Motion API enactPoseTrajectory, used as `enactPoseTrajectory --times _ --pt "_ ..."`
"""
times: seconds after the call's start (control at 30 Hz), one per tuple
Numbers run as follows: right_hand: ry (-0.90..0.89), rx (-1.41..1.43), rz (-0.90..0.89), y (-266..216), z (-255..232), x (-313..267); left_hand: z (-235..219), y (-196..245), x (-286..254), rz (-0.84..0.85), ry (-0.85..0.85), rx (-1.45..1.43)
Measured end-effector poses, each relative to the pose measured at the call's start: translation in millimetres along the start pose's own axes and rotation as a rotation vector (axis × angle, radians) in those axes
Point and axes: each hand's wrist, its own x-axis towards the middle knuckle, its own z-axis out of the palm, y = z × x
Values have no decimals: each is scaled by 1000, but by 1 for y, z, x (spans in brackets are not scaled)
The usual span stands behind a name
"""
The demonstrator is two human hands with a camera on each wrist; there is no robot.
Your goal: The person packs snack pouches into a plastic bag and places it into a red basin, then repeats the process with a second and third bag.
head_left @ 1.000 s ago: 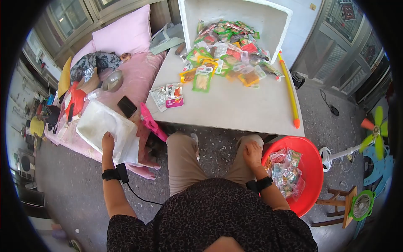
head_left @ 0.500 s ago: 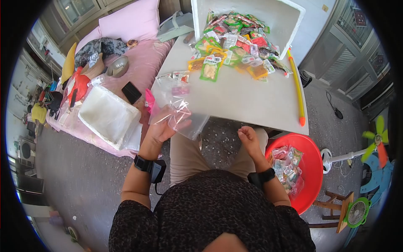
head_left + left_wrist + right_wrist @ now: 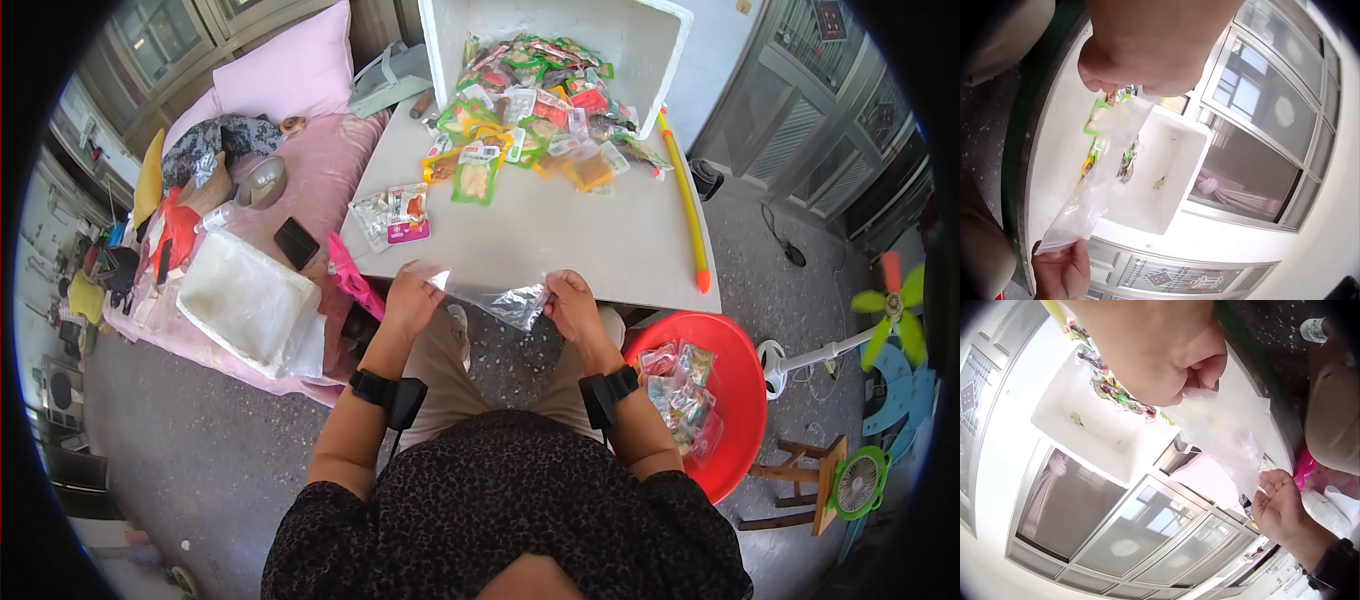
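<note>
A clear plastic bag [image 3: 515, 303] is stretched between both hands over the front edge of the table. My left hand [image 3: 412, 300] pinches one end of it, and my right hand [image 3: 574, 304] pinches the other between thumb and fingers. In the left wrist view the bag [image 3: 1079, 209] hangs as a thin translucent sheet, with nothing visible inside. Beyond the hands, several colourful sealed food packets [image 3: 480, 170] spill over the table. Two packets, one silvery and one white and pink [image 3: 408, 212], lie by the table's left edge.
A white foam box [image 3: 660, 60] lies on its side at the back, full of packets. At the right stands a red basin [image 3: 745, 420] holding bagged packets. A white foam tray [image 3: 235, 300] rests on the pink bed at left. A yellow stick [image 3: 688, 215] lies along the table's right edge.
My left hand came from the foam tray with the clear bag and moved right. My right hand rose from the knee and took hold of the bag's other end.
</note>
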Motion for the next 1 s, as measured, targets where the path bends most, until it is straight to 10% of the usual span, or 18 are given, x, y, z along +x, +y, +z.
enactPoseTrajectory --times 0.1,0.23,0.37,1.0 --pt "115 -154 74 7 2 22 -17 0 24 436 423 446" --pt "133 -316 52 21 14 42 -4 -25 23 854 32 1108" --pt "87 -335 23 30 23 51 26 -58 23 626 -295 1306" --pt "-79 -200 164 25 5 72 34 -80 69 167 -366 974"
